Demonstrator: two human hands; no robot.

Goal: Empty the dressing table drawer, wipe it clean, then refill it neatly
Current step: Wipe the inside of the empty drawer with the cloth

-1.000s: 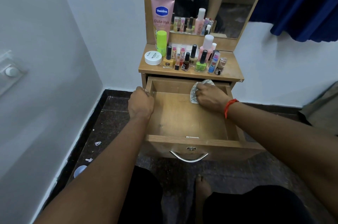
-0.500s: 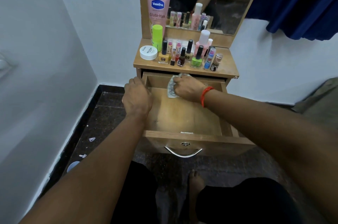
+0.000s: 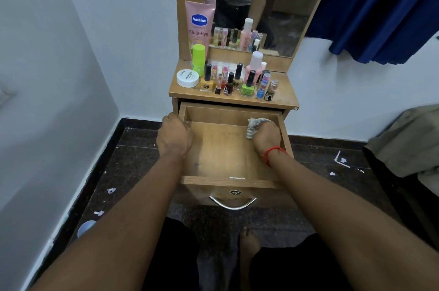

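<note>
Left hand (image 3: 174, 136) is gripping the left wall of the drawer (image 3: 213, 181) close to its far-left corner. Knuckles are facing the camera and fingers are curling over the wall, with the tips hidden. The drawer is standing pulled out from the dressing table (image 3: 282, 97), and its wooden floor is showing between the two arms. On the front panel a metal handle (image 3: 232, 204) is hanging just below a small lock (image 3: 236, 192).

At the far-right corner of the drawer the right hand (image 3: 266, 138) is bunching its fingers round a pale crumpled cloth (image 3: 254, 125). It is pressing the cloth down where the floor meets the back wall. A red thread (image 3: 273, 151) is circling that wrist.

Tabletop, left to right:
- A white jar (image 3: 187, 78) is sitting at the left edge.
- A pink Vaseline tube (image 3: 199, 26) is standing on its green cap at the far-left corner, against the mirror frame.
- Nail polish bottles are lining up along the middle: yellow nail polish (image 3: 207, 82), dark red nail polish (image 3: 229, 87), green nail polish (image 3: 247, 87).
- A pink bottle (image 3: 255, 62) with a white cap is standing behind that row.
- A small clear bottle (image 3: 272, 91) is closing the row's right end.

The mirror (image 3: 280, 5) is reflecting the bottles and a person's torso. A blue curtain (image 3: 380, 5) is hanging at the far right.
</note>
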